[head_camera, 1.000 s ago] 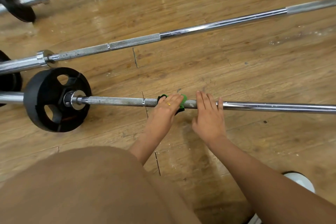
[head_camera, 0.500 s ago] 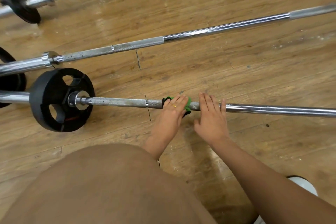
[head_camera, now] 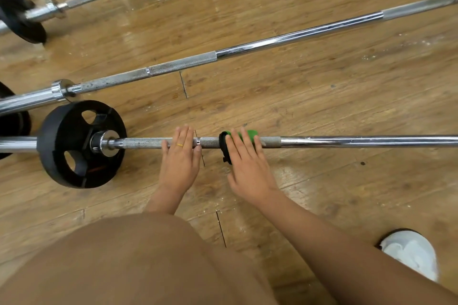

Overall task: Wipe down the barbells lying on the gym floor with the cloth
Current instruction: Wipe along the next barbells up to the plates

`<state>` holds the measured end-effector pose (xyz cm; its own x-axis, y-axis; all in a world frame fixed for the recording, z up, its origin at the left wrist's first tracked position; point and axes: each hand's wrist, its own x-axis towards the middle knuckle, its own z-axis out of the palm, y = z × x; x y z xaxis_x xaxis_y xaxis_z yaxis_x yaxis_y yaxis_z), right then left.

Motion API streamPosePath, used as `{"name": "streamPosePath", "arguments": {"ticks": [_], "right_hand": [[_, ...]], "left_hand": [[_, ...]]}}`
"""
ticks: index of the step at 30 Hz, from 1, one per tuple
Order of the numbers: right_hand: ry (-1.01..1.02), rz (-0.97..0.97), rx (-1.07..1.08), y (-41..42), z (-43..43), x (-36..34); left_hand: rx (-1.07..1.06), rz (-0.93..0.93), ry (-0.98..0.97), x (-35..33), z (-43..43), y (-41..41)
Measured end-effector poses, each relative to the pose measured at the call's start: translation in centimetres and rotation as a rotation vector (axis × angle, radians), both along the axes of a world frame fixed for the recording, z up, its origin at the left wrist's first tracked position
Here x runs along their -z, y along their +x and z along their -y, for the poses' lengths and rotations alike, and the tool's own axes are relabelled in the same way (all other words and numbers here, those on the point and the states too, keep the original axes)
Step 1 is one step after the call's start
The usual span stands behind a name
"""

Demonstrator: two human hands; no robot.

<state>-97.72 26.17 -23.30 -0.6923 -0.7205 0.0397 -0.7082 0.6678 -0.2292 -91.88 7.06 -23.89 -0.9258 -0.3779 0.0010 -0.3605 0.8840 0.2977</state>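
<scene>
Beside the black plate point(head_camera: 81, 143), the left hand point(head_camera: 179, 158) now lies flat-fingered on the nearest barbell point(head_camera: 347, 141); the green cloth point(head_camera: 252, 134) it covered a second ago is pressed there by the right hand point(head_camera: 250, 171), fingers straight, probably to wipe rightward

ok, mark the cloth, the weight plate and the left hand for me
cloth point(head_camera: 250, 134), head view, its green patch.
weight plate point(head_camera: 74, 138), head view, black face beside the hub.
left hand point(head_camera: 179, 163), head view, back of the hand.

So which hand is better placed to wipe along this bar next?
Right. The right hand lies on the green cloth over the nearest barbell; the left hand rests bare on it.
</scene>
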Motion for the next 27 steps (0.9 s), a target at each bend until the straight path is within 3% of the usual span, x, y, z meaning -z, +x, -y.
{"name": "streamPosePath", "arguments": {"ticks": [5, 10, 17, 21, 27], "right_hand": [[0.017, -0.06, 0.055, -0.4, 1.2, 1.1], [-0.004, -0.157, -0.02, -2.4, -0.3, 1.9], [-0.037, -0.124, 0.036, -3.4, 0.9, 1.5], [0.025, -0.078, -0.054, -2.9, 3.0, 0.6], [-0.05, -0.098, 0.042, -3.6, -1.6, 1.4]], "left_hand": [[-0.039, 0.003, -0.002, 0.3, -0.6, -0.2], [-0.019, 0.027, 0.016, -0.1, -0.1, -0.6], [-0.07, 0.031, 0.034, -0.2, -0.3, -1.6], [-0.074, 0.047, 0.052, -0.4, -0.4, -1.9], [-0.08, 0.043, 0.045, -0.6, -0.6, -1.7]]}}
